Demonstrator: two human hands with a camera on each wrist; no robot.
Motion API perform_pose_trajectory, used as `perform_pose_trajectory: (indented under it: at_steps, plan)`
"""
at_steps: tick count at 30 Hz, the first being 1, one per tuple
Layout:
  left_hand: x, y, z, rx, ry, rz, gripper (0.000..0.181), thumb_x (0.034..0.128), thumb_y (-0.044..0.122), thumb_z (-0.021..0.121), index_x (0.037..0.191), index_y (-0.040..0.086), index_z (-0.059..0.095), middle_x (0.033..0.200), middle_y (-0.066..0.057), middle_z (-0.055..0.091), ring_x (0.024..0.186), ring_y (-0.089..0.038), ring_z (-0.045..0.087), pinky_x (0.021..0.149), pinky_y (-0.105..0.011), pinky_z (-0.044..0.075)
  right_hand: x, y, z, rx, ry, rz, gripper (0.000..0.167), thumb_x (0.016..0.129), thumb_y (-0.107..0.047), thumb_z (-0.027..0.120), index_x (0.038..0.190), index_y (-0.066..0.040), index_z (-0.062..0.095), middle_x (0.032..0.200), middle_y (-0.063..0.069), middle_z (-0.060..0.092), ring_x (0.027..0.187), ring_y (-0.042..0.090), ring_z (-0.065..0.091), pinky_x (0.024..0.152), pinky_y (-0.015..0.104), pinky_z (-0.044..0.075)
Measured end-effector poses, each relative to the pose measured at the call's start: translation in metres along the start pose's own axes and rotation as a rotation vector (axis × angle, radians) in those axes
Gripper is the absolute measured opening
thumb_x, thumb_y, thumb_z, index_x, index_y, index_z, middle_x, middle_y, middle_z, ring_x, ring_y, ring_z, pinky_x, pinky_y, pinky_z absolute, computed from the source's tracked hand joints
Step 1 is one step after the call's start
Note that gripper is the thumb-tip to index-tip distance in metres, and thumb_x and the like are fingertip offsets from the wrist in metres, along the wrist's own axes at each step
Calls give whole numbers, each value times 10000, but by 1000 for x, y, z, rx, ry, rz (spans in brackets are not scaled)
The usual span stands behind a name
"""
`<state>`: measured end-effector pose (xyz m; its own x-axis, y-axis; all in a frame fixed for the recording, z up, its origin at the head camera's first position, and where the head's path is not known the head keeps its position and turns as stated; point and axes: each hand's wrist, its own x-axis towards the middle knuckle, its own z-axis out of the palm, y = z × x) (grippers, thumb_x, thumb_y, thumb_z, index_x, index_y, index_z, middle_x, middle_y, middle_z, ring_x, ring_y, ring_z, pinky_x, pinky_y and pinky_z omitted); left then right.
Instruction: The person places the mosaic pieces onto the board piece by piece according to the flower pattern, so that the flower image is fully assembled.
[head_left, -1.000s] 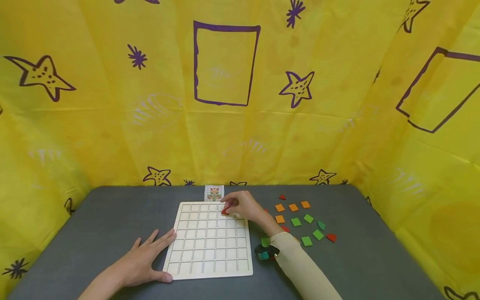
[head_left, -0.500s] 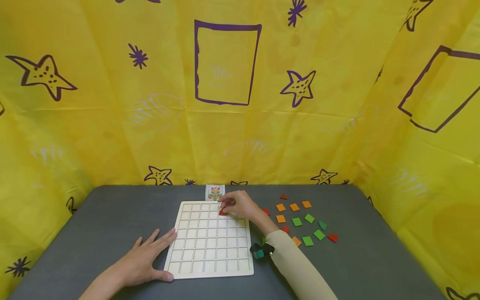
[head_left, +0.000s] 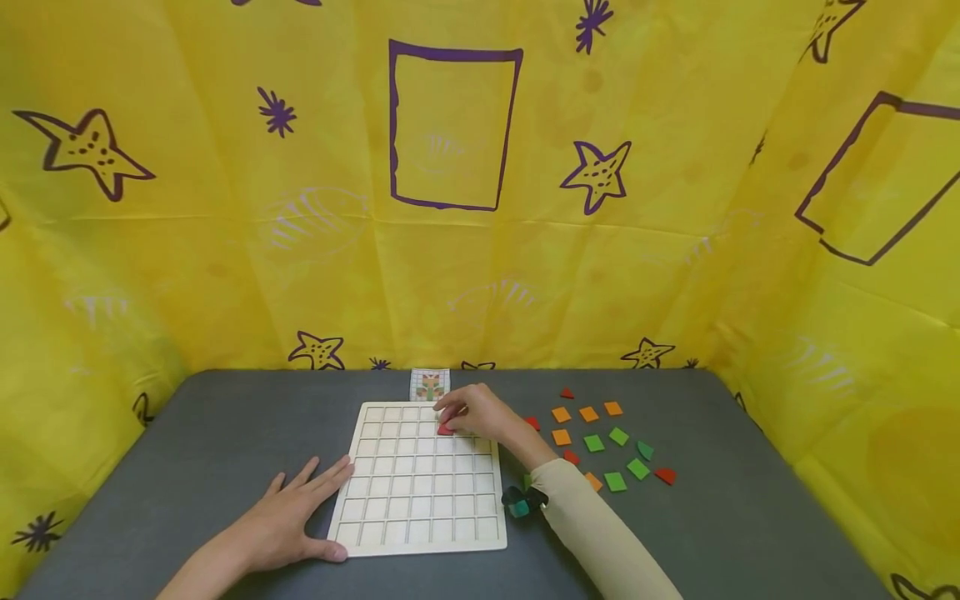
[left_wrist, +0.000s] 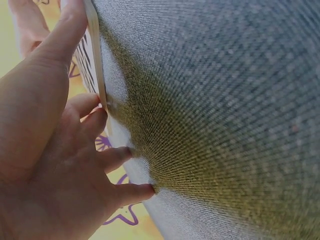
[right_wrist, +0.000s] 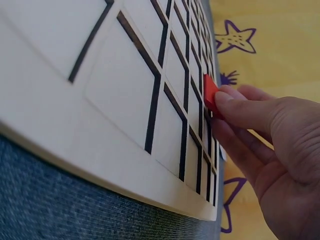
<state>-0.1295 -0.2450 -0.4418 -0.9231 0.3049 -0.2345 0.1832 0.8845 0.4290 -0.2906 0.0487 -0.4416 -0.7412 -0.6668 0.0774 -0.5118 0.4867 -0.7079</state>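
Observation:
A white grid board [head_left: 416, 483] with raised lines between its cells lies on the dark table. Over its far right part, my right hand [head_left: 480, 412] pinches a small red tile [right_wrist: 210, 92] between thumb and fingers. In the right wrist view the tile is tilted against the board's cells; whether it sits inside one I cannot tell. My left hand [head_left: 288, 517] rests at the board's left edge, fingers spread, thumb and fingertips touching the rim. In the left wrist view, the left hand's fingertips [left_wrist: 145, 190] reach down to the table cloth.
Behind the board lies a small pattern card [head_left: 430, 385] with a coloured figure. Loose tiles are scattered to the right: orange ones [head_left: 588, 413], green ones [head_left: 615, 482] and red ones [head_left: 665, 476]. A yellow printed cloth [head_left: 450, 292] hangs around the grey table [head_left: 247, 433].
The right hand has shifted slightly left and toward me over the board, carrying the red tile. My left hand keeps its place at the board's edge.

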Motion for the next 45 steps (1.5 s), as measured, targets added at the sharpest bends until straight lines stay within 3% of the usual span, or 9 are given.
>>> perform_pose_trajectory:
  at_steps: [21, 30, 37, 41, 45]
  plan:
    - [-1, -1, 0, -10, 6, -12, 1132, 586, 665, 786, 1521, 178, 372, 1585, -46, 318, 1424, -513, 180, 1020, -783, 64, -1, -4, 1, 21, -27, 10, 253, 863, 42, 698, 1103, -32, 719, 916, 7, 725, 833, 62, 674, 743, 172, 529]
    - [-1, 1, 0, 7, 10, -5, 1124, 596, 655, 788, 1522, 173, 370, 1580, -47, 328, 1417, -513, 202, 1019, -784, 88, -4, -1, -6, -66, -5, -35, 231, 888, 13, 686, 1112, -37, 714, 936, 27, 717, 862, 105, 662, 774, 207, 534]
    - [0, 0, 0, -11, -6, -30, 1126, 584, 650, 799, 1517, 180, 379, 1583, -42, 322, 1428, -504, 177, 1029, -775, 59, -17, 17, -29, -111, 73, -42, 224, 891, -27, 698, 1114, -17, 710, 977, 46, 720, 904, 171, 670, 816, 281, 544]
    - [1, 0, 0, -9, -6, -30, 1126, 587, 650, 797, 1519, 183, 375, 1584, -44, 321, 1426, -507, 177, 1026, -778, 58, -27, 28, -50, -67, 121, -6, 246, 888, 11, 684, 1134, 19, 693, 1006, 97, 712, 933, 226, 669, 844, 346, 545]
    - [0, 0, 0, -15, -5, -23, 1125, 594, 652, 792, 1522, 178, 370, 1587, -44, 314, 1430, -503, 174, 1033, -772, 58, -38, 38, -68, -90, 198, 38, 242, 883, 29, 680, 1124, 41, 692, 1006, 130, 714, 929, 259, 674, 851, 385, 547]
